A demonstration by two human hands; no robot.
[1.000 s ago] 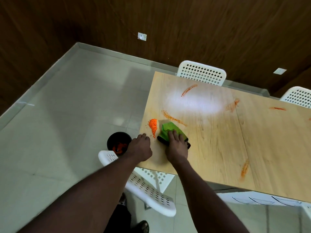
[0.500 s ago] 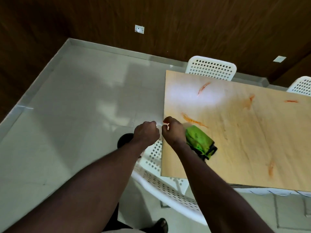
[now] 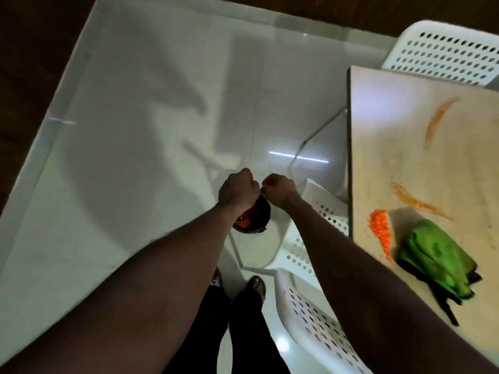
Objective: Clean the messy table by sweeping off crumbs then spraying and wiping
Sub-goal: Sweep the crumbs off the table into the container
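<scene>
At lower right, the crumbs point(image 3: 379, 228) lie on the table point(image 3: 459, 171), just beside the green cloth point(image 3: 437, 257). In the centre, the right hand point(image 3: 280, 188) pinches some crumbs; the left hand point(image 3: 237, 188) is curled, its content hidden. Bits could miss the small bin point(image 3: 256, 218) below and scatter on the floor point(image 3: 135, 157).

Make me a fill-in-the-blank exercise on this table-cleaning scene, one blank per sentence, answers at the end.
1. The left hand and right hand are above a black bin that stands on the ___.
2. The crumpled cloth is ___ in colour.
3. The pile of orange crumbs lies beside the cloth, on the ___.
4. The perforated chair is ___.
Answers: floor; green; table; white.
</scene>
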